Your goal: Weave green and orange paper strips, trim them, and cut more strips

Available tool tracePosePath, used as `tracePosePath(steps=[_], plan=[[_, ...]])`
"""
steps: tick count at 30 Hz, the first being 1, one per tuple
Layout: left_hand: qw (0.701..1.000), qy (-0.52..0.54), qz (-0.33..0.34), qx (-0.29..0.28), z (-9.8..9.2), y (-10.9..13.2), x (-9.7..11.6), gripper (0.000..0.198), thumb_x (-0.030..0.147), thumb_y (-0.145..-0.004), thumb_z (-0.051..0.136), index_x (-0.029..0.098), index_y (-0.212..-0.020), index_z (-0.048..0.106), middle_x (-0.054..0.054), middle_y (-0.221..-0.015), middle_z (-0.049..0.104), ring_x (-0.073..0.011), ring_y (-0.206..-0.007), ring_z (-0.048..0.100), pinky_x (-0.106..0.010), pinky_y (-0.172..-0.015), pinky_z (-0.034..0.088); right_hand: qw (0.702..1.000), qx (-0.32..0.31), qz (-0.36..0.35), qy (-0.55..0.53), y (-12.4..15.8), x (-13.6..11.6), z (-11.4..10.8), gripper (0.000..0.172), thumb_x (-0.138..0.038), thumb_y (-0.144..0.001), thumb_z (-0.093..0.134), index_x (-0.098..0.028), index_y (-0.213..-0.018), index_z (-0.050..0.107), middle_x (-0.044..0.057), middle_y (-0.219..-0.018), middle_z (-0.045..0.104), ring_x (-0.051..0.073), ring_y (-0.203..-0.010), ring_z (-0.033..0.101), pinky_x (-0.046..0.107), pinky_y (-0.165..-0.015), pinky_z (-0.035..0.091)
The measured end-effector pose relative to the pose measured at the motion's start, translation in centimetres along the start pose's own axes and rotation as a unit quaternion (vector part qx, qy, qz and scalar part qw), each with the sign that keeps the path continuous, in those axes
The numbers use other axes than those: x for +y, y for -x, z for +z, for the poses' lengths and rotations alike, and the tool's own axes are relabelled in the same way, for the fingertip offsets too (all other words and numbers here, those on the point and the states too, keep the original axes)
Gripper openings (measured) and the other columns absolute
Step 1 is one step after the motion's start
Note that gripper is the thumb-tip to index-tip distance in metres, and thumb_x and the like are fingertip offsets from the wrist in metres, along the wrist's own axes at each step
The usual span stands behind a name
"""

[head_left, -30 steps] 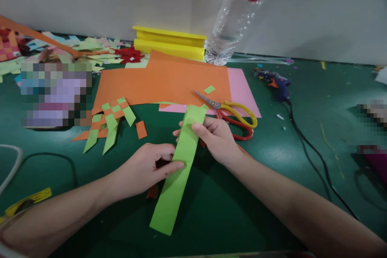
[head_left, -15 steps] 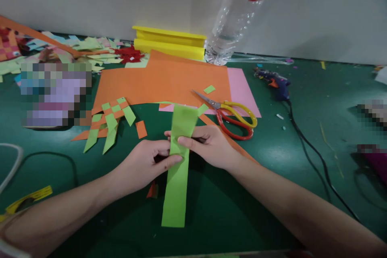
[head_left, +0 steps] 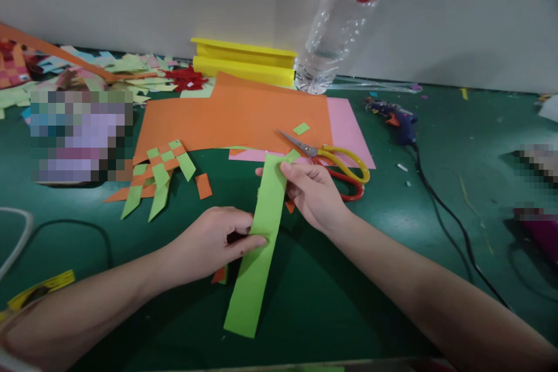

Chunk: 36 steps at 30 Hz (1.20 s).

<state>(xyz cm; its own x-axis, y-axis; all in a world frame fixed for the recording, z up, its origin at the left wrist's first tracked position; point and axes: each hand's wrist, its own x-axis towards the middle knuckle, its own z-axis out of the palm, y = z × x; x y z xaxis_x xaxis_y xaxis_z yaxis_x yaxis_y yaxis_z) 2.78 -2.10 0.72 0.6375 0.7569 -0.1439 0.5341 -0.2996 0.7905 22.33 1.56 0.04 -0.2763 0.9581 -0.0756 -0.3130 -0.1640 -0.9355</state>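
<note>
A long green paper strip [head_left: 257, 279] slants across the middle, held between both hands. My left hand [head_left: 220, 241] pinches it near mid-length, thumb on the front face and fingers behind. Toward its far end my right hand [head_left: 311, 192] grips the right edge, thumb on top and the other fingers partly hidden. Scissors [head_left: 344, 165] with yellow and red handles lie just beyond my right hand, blades over an orange paper sheet [head_left: 244, 116]. To the left rests a woven orange and green paper fish shape [head_left: 161, 165], with a small orange paper piece [head_left: 203, 185] beside it.
A pink sheet [head_left: 351, 128] lies under the orange one. Behind stand a folded yellow piece [head_left: 244, 64] and a clear plastic bottle [head_left: 333, 35]. A glue gun [head_left: 399, 119] trails a black cord on the right. Paper scraps [head_left: 131, 64] heap at the back left.
My right hand has slid up and right to the strip's far end. The strip now tilts more, its near end shifted left. My left hand has moved slightly nearer.
</note>
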Motion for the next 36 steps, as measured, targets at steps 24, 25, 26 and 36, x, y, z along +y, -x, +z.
tracePosePath(steps=[24,25,26,36], plan=[[0.976,0.2,-0.073,0.038,-0.6,0.1,0.6,0.02,0.038,-0.085,0.061,0.018,-0.088,0.062,0.002,-0.071,0.065,-0.0136,-0.063,0.06,-0.021,-0.054,0.048,0.981,-0.025,-0.066,0.18,0.9,0.2,0.4,0.028,-0.035,-0.077,0.073,-0.019,-0.061,0.057,-0.002,-0.065,0.059,0.01,-0.056,0.055,0.025,-0.053,0.048],[0.976,0.204,-0.074,0.037,-0.5,0.1,0.6,0.02,0.037,-0.085,0.062,0.018,-0.087,0.062,0.001,-0.072,0.067,-0.0144,-0.064,0.063,-0.021,-0.055,0.049,0.984,-0.007,-0.074,0.161,0.8,0.3,0.4,0.027,-0.035,-0.076,0.074,-0.02,-0.061,0.058,-0.002,-0.065,0.06,0.01,-0.057,0.056,0.025,-0.055,0.05],[0.974,0.211,-0.077,0.031,-0.5,0.1,0.7,0.019,0.037,-0.085,0.062,0.018,-0.086,0.063,0.0,-0.074,0.069,-0.0149,-0.065,0.065,-0.022,-0.056,0.051,0.987,0.011,-0.081,0.141,0.7,0.4,0.3,0.027,-0.036,-0.076,0.074,-0.02,-0.062,0.058,-0.001,-0.065,0.061,0.01,-0.058,0.057,0.026,-0.056,0.051],[0.967,0.231,-0.106,0.014,-0.6,0.2,0.9,0.02,0.036,-0.089,0.059,0.019,-0.081,0.065,0.0,-0.075,0.075,-0.0148,-0.066,0.069,-0.02,-0.057,0.053,0.991,-0.015,-0.084,0.099,0.5,0.5,-0.1,0.017,-0.038,-0.08,0.072,-0.022,-0.082,0.068,-0.001,-0.072,0.068,0.011,-0.062,0.062,0.024,-0.057,0.053]])
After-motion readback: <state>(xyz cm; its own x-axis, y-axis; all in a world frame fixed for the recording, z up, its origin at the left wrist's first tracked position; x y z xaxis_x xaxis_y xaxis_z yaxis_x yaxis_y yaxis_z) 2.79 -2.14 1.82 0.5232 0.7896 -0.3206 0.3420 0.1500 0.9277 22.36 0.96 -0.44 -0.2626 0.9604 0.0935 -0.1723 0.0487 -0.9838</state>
